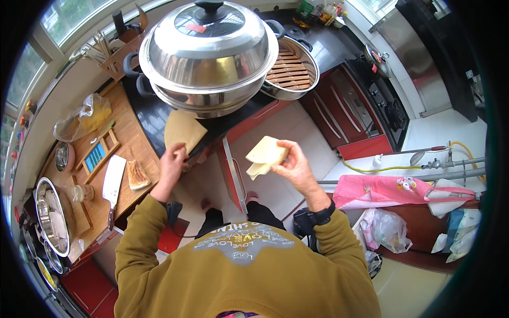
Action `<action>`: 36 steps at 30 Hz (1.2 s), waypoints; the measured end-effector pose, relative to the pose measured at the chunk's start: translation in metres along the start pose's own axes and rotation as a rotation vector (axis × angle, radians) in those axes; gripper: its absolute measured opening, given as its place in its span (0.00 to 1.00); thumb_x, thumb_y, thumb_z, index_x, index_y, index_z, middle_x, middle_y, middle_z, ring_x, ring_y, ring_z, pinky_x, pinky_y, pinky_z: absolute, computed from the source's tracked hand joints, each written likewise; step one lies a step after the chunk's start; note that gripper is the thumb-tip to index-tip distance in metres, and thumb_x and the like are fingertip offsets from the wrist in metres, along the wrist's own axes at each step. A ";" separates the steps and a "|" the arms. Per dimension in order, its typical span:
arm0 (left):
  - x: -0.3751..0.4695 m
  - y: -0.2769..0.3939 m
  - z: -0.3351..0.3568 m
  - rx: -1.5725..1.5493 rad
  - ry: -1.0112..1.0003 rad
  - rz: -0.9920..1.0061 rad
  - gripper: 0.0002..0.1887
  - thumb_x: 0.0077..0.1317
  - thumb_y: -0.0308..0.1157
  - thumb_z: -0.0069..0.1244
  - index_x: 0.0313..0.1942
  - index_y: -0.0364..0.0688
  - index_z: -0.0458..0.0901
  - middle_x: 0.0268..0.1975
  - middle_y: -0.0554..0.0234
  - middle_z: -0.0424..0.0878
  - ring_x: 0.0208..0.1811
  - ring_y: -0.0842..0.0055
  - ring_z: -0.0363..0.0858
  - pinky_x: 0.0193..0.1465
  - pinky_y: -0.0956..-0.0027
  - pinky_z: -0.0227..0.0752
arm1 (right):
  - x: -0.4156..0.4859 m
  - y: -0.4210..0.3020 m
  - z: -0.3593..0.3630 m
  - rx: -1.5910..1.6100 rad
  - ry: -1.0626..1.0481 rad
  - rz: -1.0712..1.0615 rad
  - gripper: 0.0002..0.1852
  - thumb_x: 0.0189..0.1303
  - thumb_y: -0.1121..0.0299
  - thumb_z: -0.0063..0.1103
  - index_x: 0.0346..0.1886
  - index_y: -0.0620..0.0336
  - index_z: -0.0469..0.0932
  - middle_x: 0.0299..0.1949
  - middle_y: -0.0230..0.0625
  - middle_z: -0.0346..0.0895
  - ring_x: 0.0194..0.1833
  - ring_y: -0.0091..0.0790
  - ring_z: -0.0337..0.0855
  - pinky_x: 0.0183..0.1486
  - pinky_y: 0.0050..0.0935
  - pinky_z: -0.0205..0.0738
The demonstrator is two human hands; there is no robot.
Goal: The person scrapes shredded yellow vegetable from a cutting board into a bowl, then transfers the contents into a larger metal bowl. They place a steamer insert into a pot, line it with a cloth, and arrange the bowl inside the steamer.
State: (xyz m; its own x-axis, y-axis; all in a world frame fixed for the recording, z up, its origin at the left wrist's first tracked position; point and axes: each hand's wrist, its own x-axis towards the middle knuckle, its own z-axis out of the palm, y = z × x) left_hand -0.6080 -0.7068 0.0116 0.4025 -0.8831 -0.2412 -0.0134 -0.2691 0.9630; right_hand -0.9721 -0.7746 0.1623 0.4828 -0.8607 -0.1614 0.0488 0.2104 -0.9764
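Observation:
My right hand (295,173) pinches a folded, thin pale yellow sheet (265,153) between thumb and fingers, above the floor in front of the counter. One loose flap hangs from its lower side. A larger pale yellow sheet (183,129) lies at the edge of the black countertop (141,115), below the steamer. Its material is unclear. My left hand (173,165) is at the near edge of this larger sheet with fingers curled; whether they grip it is unclear. Above it stands a big lidded steel steamer pot (210,67).
A cleaver (114,179) and a browned piece of flatbread (138,175) rest on the wooden board (131,139). A steel bowl (53,216) sits farther left. Behind the pot is a steamer tier (290,69) with wooden slats. A red cabinet door (230,175) stands ajar before my legs.

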 end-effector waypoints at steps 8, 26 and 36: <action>-0.069 0.055 0.094 -0.192 -0.362 -0.251 0.27 0.79 0.50 0.42 0.65 0.37 0.72 0.57 0.54 0.80 0.54 0.68 0.83 0.47 0.65 0.86 | 0.039 0.019 -0.013 0.103 -0.300 -0.003 0.31 0.62 0.81 0.65 0.68 0.60 0.63 0.63 0.39 0.67 0.65 0.34 0.75 0.66 0.35 0.75; -0.096 0.084 0.223 -0.443 -0.292 -0.228 0.14 0.78 0.37 0.47 0.55 0.39 0.79 0.46 0.74 0.81 0.47 0.89 0.75 0.49 0.80 0.70 | 0.048 0.015 -0.132 -0.510 -0.479 -0.056 0.13 0.72 0.63 0.59 0.52 0.60 0.81 0.52 0.36 0.77 0.54 0.31 0.80 0.55 0.31 0.77; -0.103 0.064 0.193 -0.347 -0.321 -0.180 0.13 0.77 0.38 0.49 0.55 0.43 0.79 0.45 0.76 0.81 0.44 0.90 0.74 0.47 0.79 0.69 | 0.065 -0.017 -0.131 -0.656 -0.396 -0.211 0.11 0.66 0.65 0.67 0.45 0.60 0.82 0.43 0.38 0.81 0.44 0.36 0.84 0.46 0.33 0.80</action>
State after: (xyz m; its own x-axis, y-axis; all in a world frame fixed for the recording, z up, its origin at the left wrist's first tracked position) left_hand -0.8266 -0.7077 0.0749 0.0682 -0.9228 -0.3791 0.3573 -0.3322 0.8729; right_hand -1.0562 -0.8953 0.1495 0.8017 -0.5973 -0.0211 -0.2917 -0.3603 -0.8861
